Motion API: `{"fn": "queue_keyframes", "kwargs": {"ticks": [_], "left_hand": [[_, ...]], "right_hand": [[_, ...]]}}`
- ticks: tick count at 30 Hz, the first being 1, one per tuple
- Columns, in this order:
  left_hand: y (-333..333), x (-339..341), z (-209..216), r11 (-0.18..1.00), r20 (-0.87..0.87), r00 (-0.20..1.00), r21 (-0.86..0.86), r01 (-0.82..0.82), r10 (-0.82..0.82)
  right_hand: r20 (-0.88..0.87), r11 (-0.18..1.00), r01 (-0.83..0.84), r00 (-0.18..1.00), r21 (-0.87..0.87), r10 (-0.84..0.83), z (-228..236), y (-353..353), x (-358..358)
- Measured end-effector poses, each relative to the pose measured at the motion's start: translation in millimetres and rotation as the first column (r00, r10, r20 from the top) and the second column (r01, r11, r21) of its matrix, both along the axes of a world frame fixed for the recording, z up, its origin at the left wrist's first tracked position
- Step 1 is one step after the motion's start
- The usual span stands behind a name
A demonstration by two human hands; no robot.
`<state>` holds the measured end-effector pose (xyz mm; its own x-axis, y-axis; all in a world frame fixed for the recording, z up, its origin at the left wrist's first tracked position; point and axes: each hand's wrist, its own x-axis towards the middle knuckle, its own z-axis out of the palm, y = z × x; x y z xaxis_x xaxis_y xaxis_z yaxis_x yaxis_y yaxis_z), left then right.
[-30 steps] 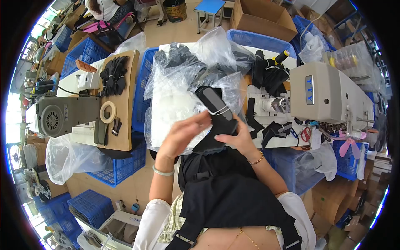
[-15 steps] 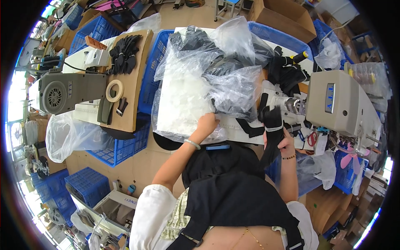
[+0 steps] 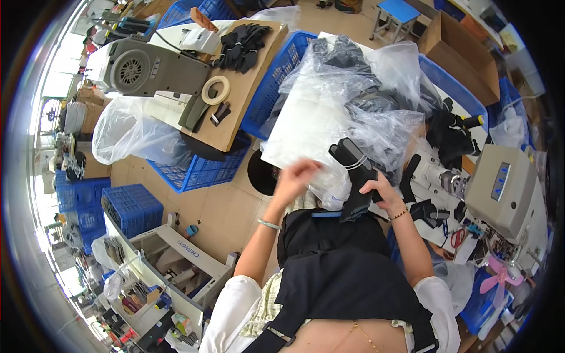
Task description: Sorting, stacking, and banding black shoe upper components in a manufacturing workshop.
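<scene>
The right hand (image 3: 381, 193) is closed around a black glove-like piece (image 3: 356, 176) with a pale band across it, holding it upright just above the lap. The left hand (image 3: 297, 176) is blurred, so whether its fingers are spread or curled cannot be told; it hovers at the near edge of the clear plastic bags (image 3: 353, 112) heaped on the white work surface (image 3: 300, 126), close to the black piece but apart from it.

To handle the piece well, the right hand's grip seems best kept low on the body, leaving the banded end free for the other hand; the loose, slippery plastic just beside it could catch on it.

Further black pieces lie under and beyond the bags. To the right stands a grey sewing machine (image 3: 503, 188), with red-handled scissors (image 3: 458, 237) near its base. To the left, a wooden table (image 3: 247, 100) carries a roll of tape (image 3: 215, 89), a stack of black pieces (image 3: 238, 47) and a second machine (image 3: 150, 67). Blue crates (image 3: 132, 206) and a white bag (image 3: 132, 132) crowd the floor on the left, narrowing the room around the lap.
</scene>
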<state>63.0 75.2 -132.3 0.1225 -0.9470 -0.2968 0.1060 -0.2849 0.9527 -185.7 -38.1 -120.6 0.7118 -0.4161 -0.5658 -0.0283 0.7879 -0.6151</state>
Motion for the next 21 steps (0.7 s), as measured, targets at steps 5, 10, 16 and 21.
{"fn": "queue_keyframes", "kwargs": {"ticks": [5, 10, 16, 21], "left_hand": [[-8, 93, -31, 0.689, 0.352, 0.693, 0.161, -0.707, 0.629], [-41, 96, 1, 0.940, -0.473, 0.826, 0.285, -0.185, 0.306], [-38, 92, 126, 0.831, -0.226, 0.852, -0.209, -0.515, 0.471], [-29, 36, 164, 0.891, -0.042, 0.950, -0.335, -0.306, 0.311]], "right_hand": [[0.078, 0.991, -0.080, 0.993, -0.105, 0.089, 24, -6, 2], [0.183, 0.969, -0.126, 0.969, -0.211, 0.166, 22, -15, -8], [0.235, 0.983, 0.123, 0.968, -0.136, -0.089, 31, -10, -37], [0.581, 1.000, 0.023, 0.814, -0.002, -0.017, 93, 2, 1]]}}
